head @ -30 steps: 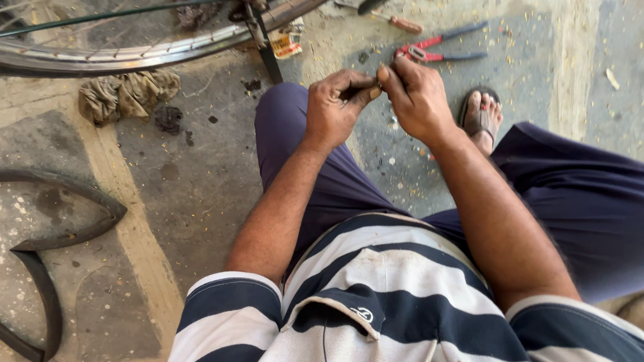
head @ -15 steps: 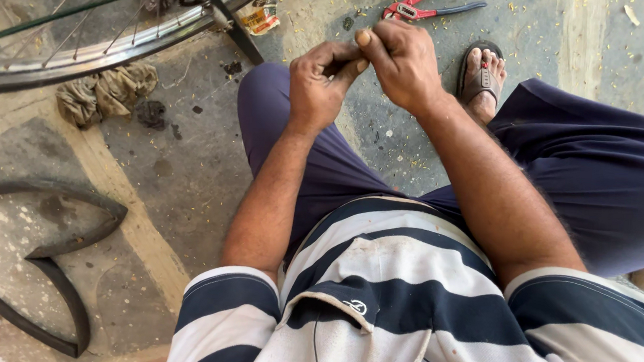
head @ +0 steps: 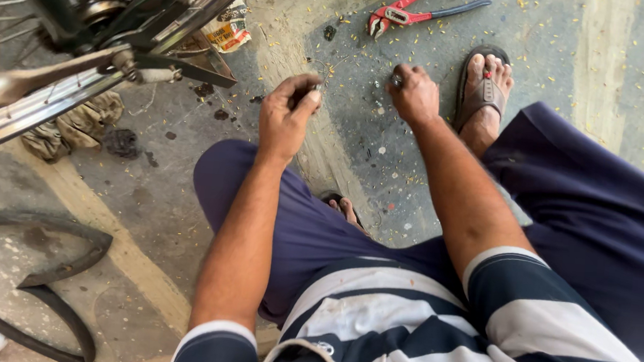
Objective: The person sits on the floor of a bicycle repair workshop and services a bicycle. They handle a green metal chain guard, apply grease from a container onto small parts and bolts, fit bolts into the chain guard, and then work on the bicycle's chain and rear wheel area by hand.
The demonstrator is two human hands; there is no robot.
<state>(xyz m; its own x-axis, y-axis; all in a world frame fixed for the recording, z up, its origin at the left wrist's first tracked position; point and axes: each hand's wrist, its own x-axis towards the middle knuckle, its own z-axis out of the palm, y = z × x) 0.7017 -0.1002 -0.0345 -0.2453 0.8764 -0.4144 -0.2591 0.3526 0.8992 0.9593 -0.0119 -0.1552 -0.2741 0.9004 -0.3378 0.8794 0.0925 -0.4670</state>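
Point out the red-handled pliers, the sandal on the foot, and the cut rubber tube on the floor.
red-handled pliers [head: 396,14]: head view, on the pivot joint near the jaws.
sandal [head: 484,90]: head view, on the brown strap across the foot.
rubber tube [head: 62,269]: head view, on the black curved strip at left.

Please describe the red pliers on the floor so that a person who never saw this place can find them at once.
Start from the sandalled foot on the concrete floor at the top of the picture. Just left of its toes and farther from the person lie the pliers, flat on the ground. They are the only tool with bright red handles; its metal jaws point left.
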